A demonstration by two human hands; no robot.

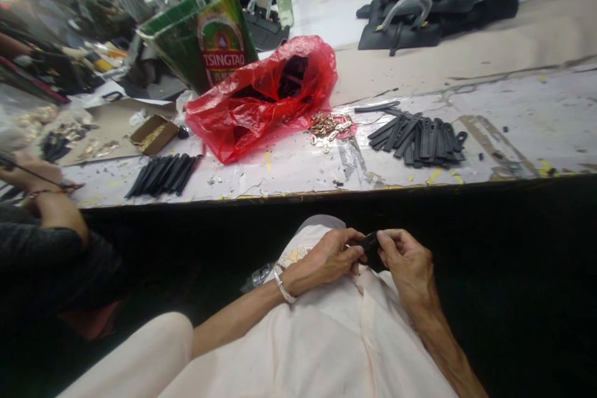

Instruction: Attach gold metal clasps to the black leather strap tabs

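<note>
Over my lap, a short black strap piece (370, 242) is held between both hands, below the table's front edge. My left hand (333, 255), with a white band at the wrist, pinches its near end. Thumb and fingers of my right hand (408, 264) are closed on the other end. Part of the strap is hidden by the fingers. On the table ahead lies a loose pile of black straps (420, 140), some with a hole at the rounded end. Left of that pile sit gold metal links (329, 127). A neat row of black straps (163, 174) lies further left.
A red plastic bag (261, 99) with dark pieces inside stands before a green Tsingtao carton (200, 37). A small brown box (153, 135) holds gold bits. Black handbags (438, 12) lie at the back right. At left is a co-worker's arm (51, 193).
</note>
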